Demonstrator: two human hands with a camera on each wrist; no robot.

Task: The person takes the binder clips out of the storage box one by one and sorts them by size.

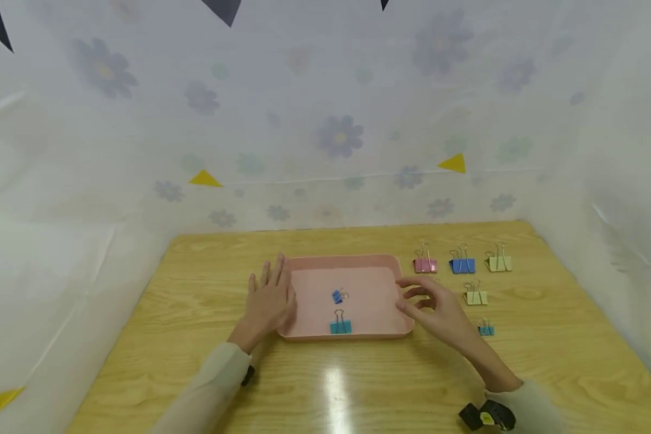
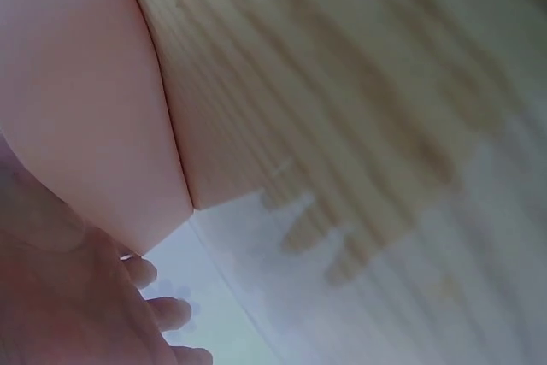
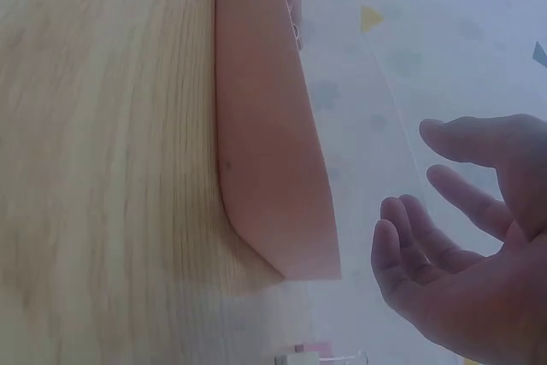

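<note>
A shallow pink tray (image 1: 304, 263) lies on the table in the head view. Inside it are a small blue binder clip (image 1: 337, 296) on its side and a larger teal binder clip (image 1: 340, 327) near the front wall. My left hand (image 1: 268, 303) rests against the tray's left side with straight, spread fingers. At the right rim is my right hand (image 1: 436, 307), its fingers loosely bent and thumb apart, holding nothing. The right wrist view shows that hand (image 3: 479, 262) beside the tray's outer wall (image 3: 269, 126), with a gap between them.
Right of the tray stand a pink binder clip (image 1: 425, 265), a blue one (image 1: 463, 265), two pale yellow ones (image 1: 500, 263) and a small teal one (image 1: 486, 331). Flower-printed white sheeting (image 1: 282, 150) surrounds the wooden table (image 1: 282, 386).
</note>
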